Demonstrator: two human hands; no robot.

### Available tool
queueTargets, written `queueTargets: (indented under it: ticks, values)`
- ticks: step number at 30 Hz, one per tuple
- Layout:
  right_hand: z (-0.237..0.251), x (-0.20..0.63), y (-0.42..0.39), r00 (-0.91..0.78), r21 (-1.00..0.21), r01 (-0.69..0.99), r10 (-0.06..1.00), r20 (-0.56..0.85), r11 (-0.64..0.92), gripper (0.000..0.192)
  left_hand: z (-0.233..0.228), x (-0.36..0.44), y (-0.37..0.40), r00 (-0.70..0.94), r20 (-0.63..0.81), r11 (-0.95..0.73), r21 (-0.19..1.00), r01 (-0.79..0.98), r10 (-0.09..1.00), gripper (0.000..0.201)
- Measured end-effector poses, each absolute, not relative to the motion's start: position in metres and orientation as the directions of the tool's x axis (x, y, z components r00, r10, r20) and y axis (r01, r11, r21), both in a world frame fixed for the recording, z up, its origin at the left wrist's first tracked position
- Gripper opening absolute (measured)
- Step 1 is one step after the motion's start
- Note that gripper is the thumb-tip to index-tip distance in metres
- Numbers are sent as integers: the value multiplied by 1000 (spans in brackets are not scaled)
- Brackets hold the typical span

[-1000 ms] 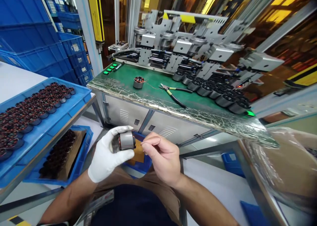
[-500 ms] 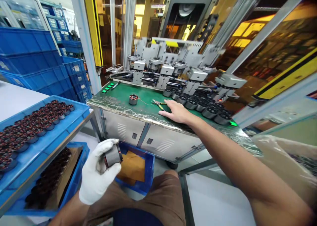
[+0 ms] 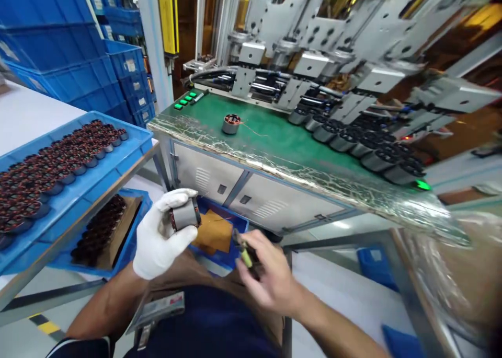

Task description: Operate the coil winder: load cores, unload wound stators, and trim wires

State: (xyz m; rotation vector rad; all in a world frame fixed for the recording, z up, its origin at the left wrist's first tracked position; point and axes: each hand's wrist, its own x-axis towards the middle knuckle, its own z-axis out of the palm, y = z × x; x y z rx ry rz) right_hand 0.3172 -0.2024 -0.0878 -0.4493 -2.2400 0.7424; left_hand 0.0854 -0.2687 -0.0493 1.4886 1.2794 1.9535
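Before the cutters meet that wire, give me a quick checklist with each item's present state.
1. Left hand grips the wound stator: ok.
2. Right hand holds the cutters: ok.
3. Cutter tip close to the stator: not ok, apart.
4. Cutter blades open: cannot tell, blurred.
5. Loose wire end visible: cannot tell.
6. Blue bin sits below the hands: ok.

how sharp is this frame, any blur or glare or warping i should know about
Head view: motion blur smears the right hand and the cutters it holds; the gloved left hand with its wound stator is sharper. Glare streaks the foil edge of the green bench. Wide-lens warping bends the blue crates and the machine frame, and the right edge goes soft.
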Motion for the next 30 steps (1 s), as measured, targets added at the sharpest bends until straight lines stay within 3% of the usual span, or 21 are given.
queueTargets:
  ticks: [3,9,16,21,30]
  values:
    - [-89,303,-224,-684,-764,-39,540,490,644,70,-47,91,-269,-345,572,-520,820,240,744,41]
    - [-75,295,-224,-702,-802,-165,503,505,575,73,-47,94,-272,-309,582,-518,812,269,752,43]
    - [-86,294,-226,-699,-821,-181,515,495,542,73,-51,91,-271,-228,626,-574,777,258,745,51]
    - [-79,295,-218,-740,-900,-150,557,378,410,71,-54,84,-275,-150,653,-601,748,282,742,57]
    - [-64,290,-214,-769,-888,-155,512,383,432,77,-60,80,-280,-68,649,-590,725,354,757,60]
